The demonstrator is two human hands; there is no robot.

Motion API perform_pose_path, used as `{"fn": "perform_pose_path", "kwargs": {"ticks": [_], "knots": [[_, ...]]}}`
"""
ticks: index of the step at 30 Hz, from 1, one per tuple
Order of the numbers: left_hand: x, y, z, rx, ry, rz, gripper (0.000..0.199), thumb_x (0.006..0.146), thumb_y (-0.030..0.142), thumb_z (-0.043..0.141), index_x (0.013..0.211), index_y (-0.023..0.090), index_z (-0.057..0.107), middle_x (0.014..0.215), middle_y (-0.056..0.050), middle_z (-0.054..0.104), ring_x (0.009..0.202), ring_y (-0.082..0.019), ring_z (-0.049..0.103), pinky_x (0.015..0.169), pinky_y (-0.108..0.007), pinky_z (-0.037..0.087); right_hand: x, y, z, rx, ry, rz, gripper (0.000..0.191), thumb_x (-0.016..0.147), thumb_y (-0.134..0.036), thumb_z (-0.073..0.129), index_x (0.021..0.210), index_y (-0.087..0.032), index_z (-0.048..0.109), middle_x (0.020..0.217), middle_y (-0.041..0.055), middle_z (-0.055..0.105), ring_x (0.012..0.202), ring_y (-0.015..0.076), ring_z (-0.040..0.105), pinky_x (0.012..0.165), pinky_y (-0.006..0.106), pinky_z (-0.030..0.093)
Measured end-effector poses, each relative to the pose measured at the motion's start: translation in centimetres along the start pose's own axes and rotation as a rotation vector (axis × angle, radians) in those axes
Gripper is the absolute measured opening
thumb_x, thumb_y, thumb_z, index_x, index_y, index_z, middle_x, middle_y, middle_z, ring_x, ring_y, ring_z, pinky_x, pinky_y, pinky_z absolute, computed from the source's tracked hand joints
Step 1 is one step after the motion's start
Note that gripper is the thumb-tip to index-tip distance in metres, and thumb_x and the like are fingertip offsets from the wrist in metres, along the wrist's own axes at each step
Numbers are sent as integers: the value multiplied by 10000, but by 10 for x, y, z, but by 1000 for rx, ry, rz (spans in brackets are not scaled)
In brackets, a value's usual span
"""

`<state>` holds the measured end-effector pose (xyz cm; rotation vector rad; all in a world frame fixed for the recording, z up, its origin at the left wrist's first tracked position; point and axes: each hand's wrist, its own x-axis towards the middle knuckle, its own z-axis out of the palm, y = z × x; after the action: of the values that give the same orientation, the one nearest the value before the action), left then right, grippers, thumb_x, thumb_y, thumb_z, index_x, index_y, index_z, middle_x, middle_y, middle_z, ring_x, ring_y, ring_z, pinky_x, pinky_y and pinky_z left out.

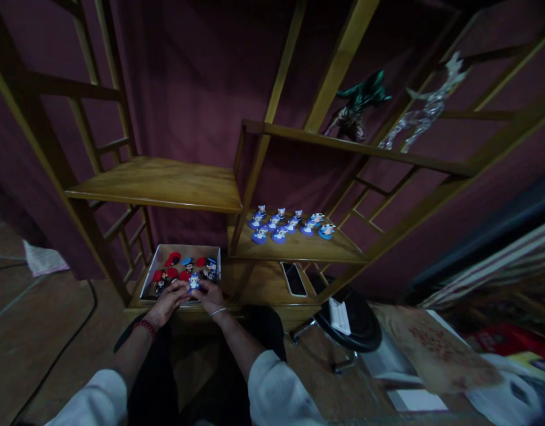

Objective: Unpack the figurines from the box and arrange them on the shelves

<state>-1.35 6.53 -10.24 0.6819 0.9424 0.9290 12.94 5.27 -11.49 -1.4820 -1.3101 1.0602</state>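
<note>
The left hand (168, 303) and the right hand (210, 297) curl in and come close together. Their fingers (201, 288) meet around a small blue toy (193, 282), and the grip looks almost shut. From up here, I cannot tell if one hand has hold of the toy or if both do. A toy this small is best held with soft, even pressing from the finger pads on both sides, so it does not slip or tip.

The blue toy sits at the front of a white box (181, 248), right above the hands. More small toys (172, 258) with red and blue parts lie in the box. A red bead bracelet (145, 329) is on the left wrist, and a thin silver bangle (218, 312) is on the right wrist. White sleeves (276, 390) cover the arms.

The box sits on a low wooden shelf (254, 278), and a phone (294, 279) lies on that shelf too. Rows of blue and white toys (290, 225) stand on the shelf just above. Higher up are a green figure (361, 100) and a shiny clear deer (427, 103). A black stool (347, 319) stands to the right.
</note>
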Motion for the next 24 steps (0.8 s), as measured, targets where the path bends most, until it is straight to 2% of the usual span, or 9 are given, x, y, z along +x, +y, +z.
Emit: {"fn": "perform_pose_path", "kwargs": {"ticks": [4, 9, 15, 21, 24], "knots": [[-5, -1, 5, 22, 23, -32, 257, 512, 219, 785, 688, 155, 609, 728, 9, 649, 709, -119, 623, 741, -243, 482, -12, -9, -6, 23, -5, -26, 198, 638, -212, 636, 832, -208, 679, 798, -27, 695, 802, 179, 632, 783, 308, 490], [-9, -2, 14, 107, 9, -31, 272, 494, 257, 787, 666, 152, 604, 694, 4, 636, 682, -125, 616, 739, -259, 476, -19, -4, -13, 65, 14, -25, 201, 628, -234, 651, 825, -202, 674, 816, -14, 701, 803, 187, 640, 780, 315, 493], [-23, 4, 34, 221, -46, 5, 289, 502, 293, 776, 687, 155, 601, 722, 6, 625, 714, -127, 600, 750, -266, 464, -28, 2, -33, 98, 18, -70, 275, 622, -278, 662, 887, -202, 662, 867, 8, 701, 824, 203, 643, 791, 347, 496], [-36, 12, 54, 334, -160, 30, 326, 516, 293, 768, 753, 164, 587, 787, -3, 629, 770, -137, 589, 751, -277, 457, -39, 1, -58, 124, 29, -123, 337, 610, -365, 680, 898, -193, 655, 891, 42, 694, 847, 214, 637, 825, 378, 483], [-37, 12, 64, 392, -187, 73, 331, 530, 295, 756, 772, 163, 573, 766, -1, 624, 737, -125, 577, 720, -258, 448, -43, 0, -71, 141, 22, -151, 356, 618, -382, 674, 915, -188, 646, 896, 42, 692, 837, 202, 638, 838, 378, 478]]}}
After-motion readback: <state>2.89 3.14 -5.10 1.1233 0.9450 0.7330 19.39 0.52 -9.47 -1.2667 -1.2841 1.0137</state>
